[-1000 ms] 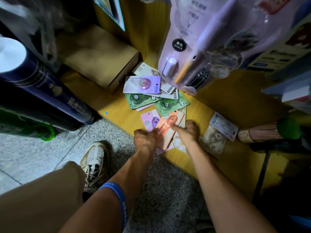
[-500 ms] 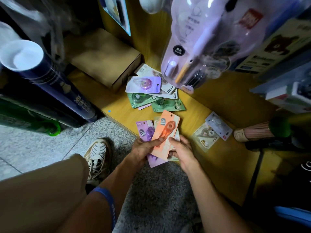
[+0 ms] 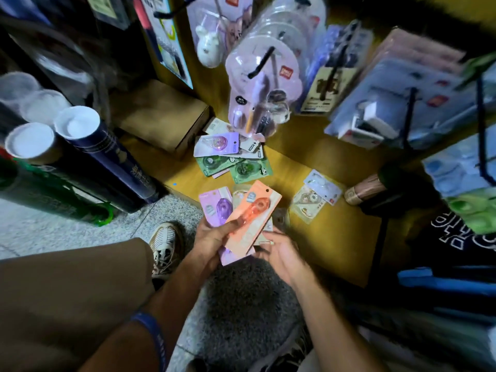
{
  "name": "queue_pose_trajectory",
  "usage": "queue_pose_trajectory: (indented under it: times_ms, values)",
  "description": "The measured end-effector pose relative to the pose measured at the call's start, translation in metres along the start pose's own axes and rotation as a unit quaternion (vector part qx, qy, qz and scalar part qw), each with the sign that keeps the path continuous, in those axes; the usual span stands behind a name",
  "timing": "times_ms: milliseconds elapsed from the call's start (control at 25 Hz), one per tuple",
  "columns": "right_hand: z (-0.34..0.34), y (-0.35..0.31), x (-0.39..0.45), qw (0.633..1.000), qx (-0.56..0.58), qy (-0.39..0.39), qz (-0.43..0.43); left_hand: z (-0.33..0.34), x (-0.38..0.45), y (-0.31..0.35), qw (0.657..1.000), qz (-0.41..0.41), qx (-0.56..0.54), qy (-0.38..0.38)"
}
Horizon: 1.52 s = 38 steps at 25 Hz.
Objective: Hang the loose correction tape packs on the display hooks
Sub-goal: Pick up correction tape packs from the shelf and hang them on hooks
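My left hand [image 3: 212, 238] grips a fanned stack of correction tape packs, thumb across the orange pack [image 3: 253, 210] on top, a purple pack [image 3: 216, 206] showing behind it. My right hand [image 3: 277, 251] holds the stack's lower right edge, fingers curled under it. More loose packs lie on the wooden base shelf [image 3: 322, 237]: a purple one [image 3: 217, 143], two green ones [image 3: 251, 169] and two pale ones [image 3: 316, 196] to the right. Black display hooks [image 3: 261, 63] stick out above, loaded with hanging blister packs.
A cardboard box [image 3: 161, 114] sits at the shelf's back left. Tall dark tubes with white caps [image 3: 77, 124] stand on the left. A broom head [image 3: 365, 189] lies at the right. My knee and shoe [image 3: 166, 245] are on the speckled floor below.
Both hands have lifted the gathered stack of packs off the shelf toward me. The view has tilted upward, bringing the hooks and hanging goods into sight.
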State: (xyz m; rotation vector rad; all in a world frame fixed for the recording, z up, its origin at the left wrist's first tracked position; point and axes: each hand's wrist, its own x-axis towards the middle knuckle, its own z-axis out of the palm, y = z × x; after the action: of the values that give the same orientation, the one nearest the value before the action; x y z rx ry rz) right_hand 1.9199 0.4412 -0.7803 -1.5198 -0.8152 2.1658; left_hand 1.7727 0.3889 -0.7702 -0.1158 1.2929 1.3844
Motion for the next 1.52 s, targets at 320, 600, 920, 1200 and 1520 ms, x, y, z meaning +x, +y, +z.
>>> queue_pose_trajectory:
  times_ms: [320,600,920,1200,1520]
  values:
    - [-0.004,0.022,-0.013,0.973,-0.226,-0.041,0.037,-0.019,-0.011,-0.004,0.996,0.005,0.081,0.028]
    - [-0.02,0.045,0.024,0.968,-0.043,0.137,0.205,-0.036,0.003,-0.003,0.99,0.045,0.1,0.084]
    - [0.025,0.042,0.078,0.95,0.171,0.174,0.194,-0.059,0.017,0.012,0.99,0.056,0.087,0.095]
    - [-0.007,0.052,0.037,0.928,-0.014,0.371,0.021,-0.037,-0.006,0.02,0.992,0.047,0.094,0.075]
    - [-0.019,-0.047,-0.108,0.877,-0.087,0.362,-0.302,0.007,-0.089,0.056,0.987,0.092,0.133,0.008]
